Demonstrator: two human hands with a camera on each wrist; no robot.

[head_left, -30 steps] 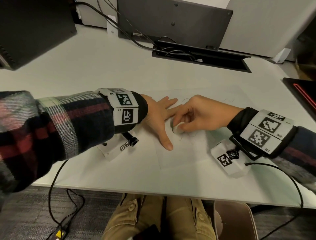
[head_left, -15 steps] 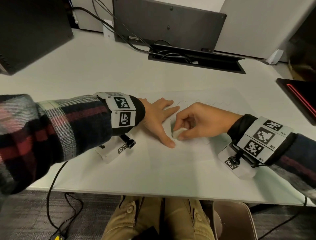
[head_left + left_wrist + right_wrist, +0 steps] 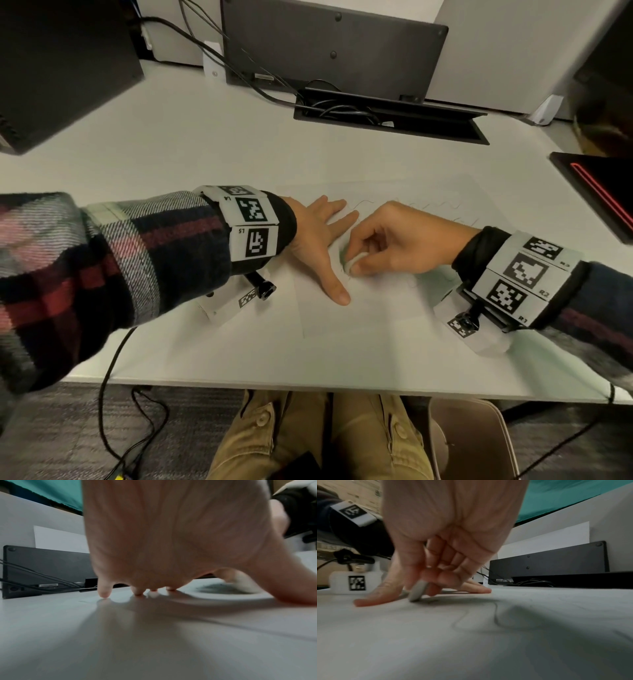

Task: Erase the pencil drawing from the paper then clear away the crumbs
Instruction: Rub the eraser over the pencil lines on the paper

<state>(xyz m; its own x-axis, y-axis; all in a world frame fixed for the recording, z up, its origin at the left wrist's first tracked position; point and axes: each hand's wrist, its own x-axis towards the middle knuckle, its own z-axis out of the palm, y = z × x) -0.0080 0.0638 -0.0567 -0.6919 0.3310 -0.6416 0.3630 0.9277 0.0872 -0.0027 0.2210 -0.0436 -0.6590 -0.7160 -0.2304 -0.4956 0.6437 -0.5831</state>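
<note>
A white sheet of paper (image 3: 373,308) lies flat on the white desk, with faint pencil lines (image 3: 442,205) along its far edge and more lines (image 3: 494,615) close to my right wrist. My left hand (image 3: 318,240) presses flat on the paper's left part, fingers spread and straight. My right hand (image 3: 394,240) pinches a small white eraser (image 3: 356,262) between thumb and fingers, its tip down on the paper just right of my left thumb. In the right wrist view the eraser (image 3: 418,592) touches the sheet, blurred by motion.
A dark monitor base (image 3: 335,48) and an open cable tray (image 3: 390,116) with cords sit at the back of the desk (image 3: 171,154). A black device with a red line (image 3: 596,192) lies at the right. A dark box (image 3: 58,65) stands at the back left.
My right hand has shifted the eraser slightly left and nearer, back and forth beside my left thumb. My left hand has stayed pressed on the paper.
</note>
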